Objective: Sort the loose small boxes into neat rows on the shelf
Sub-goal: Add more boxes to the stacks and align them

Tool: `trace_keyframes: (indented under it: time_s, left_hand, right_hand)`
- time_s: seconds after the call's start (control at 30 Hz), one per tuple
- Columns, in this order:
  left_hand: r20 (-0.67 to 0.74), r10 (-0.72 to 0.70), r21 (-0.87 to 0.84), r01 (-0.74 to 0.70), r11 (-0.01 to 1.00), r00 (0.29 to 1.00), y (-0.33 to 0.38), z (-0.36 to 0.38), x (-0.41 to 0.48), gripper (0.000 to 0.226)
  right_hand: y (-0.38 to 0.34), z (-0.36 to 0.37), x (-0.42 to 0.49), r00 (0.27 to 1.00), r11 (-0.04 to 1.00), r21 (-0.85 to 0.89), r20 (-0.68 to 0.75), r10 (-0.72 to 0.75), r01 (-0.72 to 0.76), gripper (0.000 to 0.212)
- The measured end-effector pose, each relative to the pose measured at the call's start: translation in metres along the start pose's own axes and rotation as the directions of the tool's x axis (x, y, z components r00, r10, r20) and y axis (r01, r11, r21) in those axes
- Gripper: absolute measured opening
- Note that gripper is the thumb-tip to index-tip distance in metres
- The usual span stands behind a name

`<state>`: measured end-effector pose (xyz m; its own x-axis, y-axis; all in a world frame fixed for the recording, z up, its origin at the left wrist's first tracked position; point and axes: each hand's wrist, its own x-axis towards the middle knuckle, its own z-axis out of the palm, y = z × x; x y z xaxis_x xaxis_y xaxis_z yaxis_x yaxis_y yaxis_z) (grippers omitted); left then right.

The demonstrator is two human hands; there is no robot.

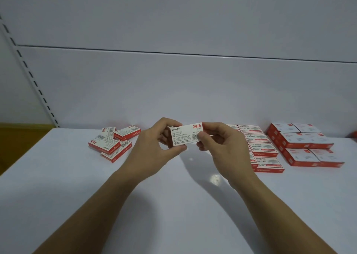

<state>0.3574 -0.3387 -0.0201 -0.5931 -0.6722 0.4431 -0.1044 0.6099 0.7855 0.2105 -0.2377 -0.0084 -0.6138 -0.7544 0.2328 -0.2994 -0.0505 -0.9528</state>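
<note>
Left hand [154, 149] and right hand [222, 149] pinch a small box [185, 136] over the white shelf [81, 186], back panel [173, 89] behind.

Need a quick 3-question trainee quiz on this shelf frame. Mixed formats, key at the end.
1. True or false: the held box is gripped by the left hand alone.
2. On which side of the hands does the loose pile lie? A) the person's left B) the person's right C) straight in front
3. Fill in: the red number printed on the held box reads ____.

Key:
1. False: the right hand pinches its other end too.
2. A; the neat rows lie to the right.
3. 24/6
</note>
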Motion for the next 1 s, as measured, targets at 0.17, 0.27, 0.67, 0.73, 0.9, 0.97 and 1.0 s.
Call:
trace_keyframes:
  time_s: [0.17, 0.27, 0.67, 0.73, 0.9, 0.97, 1.0]
  left_hand:
    - [-0.008, -0.005, 0.002, 0.005, 1.000, 1.000, 0.001, 0.004, -0.002, 0.043]
    - [-0.034, 0.011, 0.023, -0.011, 1.000, 0.999, 0.003, 0.007, -0.003, 0.041]
    - [-0.026, 0.223, 0.268, -0.208, 0.941, 0.974, 0.004, 0.020, -0.011, 0.046]
    - [-0.029, 0.241, 0.252, -0.227, 0.941, 0.970, 0.004, 0.018, -0.008, 0.044]
    - [0.000, 0.202, 0.182, -0.198, 0.963, 0.979, 0.001, 0.013, -0.004, 0.043]
    - [0.015, 0.154, 0.130, -0.155, 0.979, 0.988, 0.002, 0.012, -0.003, 0.043]
    - [0.021, 0.132, 0.112, -0.134, 0.985, 0.991, 0.002, 0.011, -0.003, 0.042]
  right_hand:
    - [0.000, 0.001, -0.002, 0.999, 0.987, -0.156, -0.031, -0.038, 0.033, 0.022]
    - [-0.002, 0.003, -0.006, 0.998, 0.972, -0.227, -0.004, -0.063, 0.061, 0.041]
    - [-0.008, 0.013, -0.018, 0.998, 0.950, -0.309, 0.069, -0.012, 0.033, 0.077]
    - [-0.009, 0.011, -0.015, 0.995, 0.975, -0.221, 0.096, 0.022, 0.000, 0.073]
    - [-0.012, 0.003, -0.012, 0.967, 0.993, 0.062, 0.242, 0.078, -0.096, 0.051]
    - [-0.014, -0.001, -0.010, 0.945, 0.983, 0.150, 0.323, 0.057, -0.110, 0.037]
    - [-0.014, -0.002, -0.009, 0.936, 0.975, 0.189, 0.351, 0.044, -0.116, 0.032]
